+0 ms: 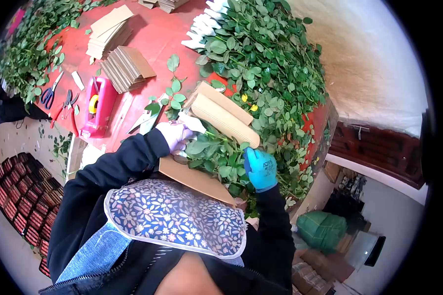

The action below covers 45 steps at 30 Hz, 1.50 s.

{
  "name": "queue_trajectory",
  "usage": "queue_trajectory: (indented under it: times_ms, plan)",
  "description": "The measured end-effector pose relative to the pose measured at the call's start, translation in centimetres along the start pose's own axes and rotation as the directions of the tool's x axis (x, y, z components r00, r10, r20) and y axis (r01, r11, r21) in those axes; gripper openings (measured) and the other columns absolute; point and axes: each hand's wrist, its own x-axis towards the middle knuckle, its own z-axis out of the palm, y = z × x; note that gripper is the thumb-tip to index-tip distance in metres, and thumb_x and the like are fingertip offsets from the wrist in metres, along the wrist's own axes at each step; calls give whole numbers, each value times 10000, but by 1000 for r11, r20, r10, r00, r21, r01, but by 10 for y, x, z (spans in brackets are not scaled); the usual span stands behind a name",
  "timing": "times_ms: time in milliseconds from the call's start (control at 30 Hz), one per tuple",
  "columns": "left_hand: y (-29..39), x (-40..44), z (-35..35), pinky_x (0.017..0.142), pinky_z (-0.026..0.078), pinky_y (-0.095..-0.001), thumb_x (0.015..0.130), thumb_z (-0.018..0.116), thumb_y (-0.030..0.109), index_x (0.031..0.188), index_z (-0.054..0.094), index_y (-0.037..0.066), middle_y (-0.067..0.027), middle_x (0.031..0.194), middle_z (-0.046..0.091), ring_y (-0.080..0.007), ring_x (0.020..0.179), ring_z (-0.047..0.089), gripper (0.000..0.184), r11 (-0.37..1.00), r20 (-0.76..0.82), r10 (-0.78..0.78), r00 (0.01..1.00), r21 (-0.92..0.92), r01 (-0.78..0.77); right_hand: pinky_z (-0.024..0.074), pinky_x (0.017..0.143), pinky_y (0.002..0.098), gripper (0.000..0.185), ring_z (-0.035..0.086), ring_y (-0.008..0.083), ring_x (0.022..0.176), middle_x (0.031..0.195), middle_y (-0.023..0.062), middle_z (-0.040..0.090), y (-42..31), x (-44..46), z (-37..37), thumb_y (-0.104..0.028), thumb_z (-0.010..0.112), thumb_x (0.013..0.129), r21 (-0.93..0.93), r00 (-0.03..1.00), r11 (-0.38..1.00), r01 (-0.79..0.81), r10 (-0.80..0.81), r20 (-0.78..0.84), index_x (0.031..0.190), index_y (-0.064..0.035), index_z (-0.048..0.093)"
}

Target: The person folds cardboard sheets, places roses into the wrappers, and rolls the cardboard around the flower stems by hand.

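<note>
Apron: blue floral cloth (177,216) across the chest, nearest the camera, over a dark jacket.
Left hand: the left hand (174,134), in a pale lilac glove, has its fingers bent inward and touching a white-wrapped flower head (194,122) — I cannot tell whether they grip it.
Right hand: the right hand (261,168), in a blue glove, has its fingers curled at the edge of the greenery; how tightly they close, and on what, is hidden.
Leafy stems: a small green bunch (214,153) lies between the two hands, beside the white head.
Cardboard: a curved corrugated sheet (225,120) lies just beyond the bunch; a smooth brown sheet (197,179) stands between bunch and apron.
Red tabletop (157,24): it carries a large leafy pile (275,59) on the right, with white-wrapped heads (202,32) at its far left edge.
Tools: left of the hands stands a pink tape dispenser (93,129); near it lie red-handled cutters (74,123) and, farther left, scissors (48,96).
Card stacks: a leaning stack (128,70) sits beyond the dispenser, with another stack (109,34) behind it.
Lower right: a green bundle (321,230), well apart from the hands.
</note>
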Motion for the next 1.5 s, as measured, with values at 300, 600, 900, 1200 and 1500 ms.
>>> queue_trajectory:
  times_ms: [300, 600, 900, 1200, 1500]
  plan:
    - [18, 1, -10, 648, 560, -307, 843, 659, 157, 1302, 543, 158, -41, 985, 652, -182, 746, 659, 473, 992, 63, -111, 992, -55, 114, 489, 639, 425, 302, 627, 307, 697, 919, 99, 625, -39, -4, -41, -224, 648, 829, -190, 977, 961, -201, 211, 34, 1089, -74, 611]
    - [8, 6, -7, 864, 550, -322, 718, 720, -51, 1398, 467, 113, -114, 1323, 552, -252, 1063, 636, 744, 987, 78, -115, 990, -100, 122, 504, 576, 412, 265, 643, 264, 632, 928, 113, 639, -43, 48, 57, -172, 606, 844, -155, 995, 983, -95, 99, 22, 1100, -102, 605]
    - [8, 3, -6, 756, 547, -376, 708, 721, 19, 1235, 574, 76, -137, 1217, 566, -325, 915, 642, 550, 962, 97, -3, 995, 270, -24, 488, 552, 449, 194, 633, 318, 656, 838, 108, 621, -71, 69, 27, -195, 617, 817, 127, 973, 974, -186, 201, -117, 980, -98, 573]
    - [-32, -8, 13, 615, 476, -234, 934, 649, 116, 1047, 528, 73, -15, 897, 593, -95, 698, 566, 171, 785, -296, -183, 938, -618, -41, 504, 599, 477, 319, 647, 340, 733, 909, 164, 646, -53, 63, 97, -298, 562, 909, 160, 968, 956, -245, 251, -20, 1104, -46, 581]
    - [-34, 11, 0, 607, 435, -223, 989, 593, 209, 988, 648, 68, 29, 780, 604, -62, 682, 540, 152, 765, -91, -292, 952, -620, 175, 502, 629, 480, 317, 644, 338, 746, 1017, 153, 629, -53, 59, 102, -302, 562, 915, 179, 979, 963, -202, 204, 8, 1131, -69, 558]
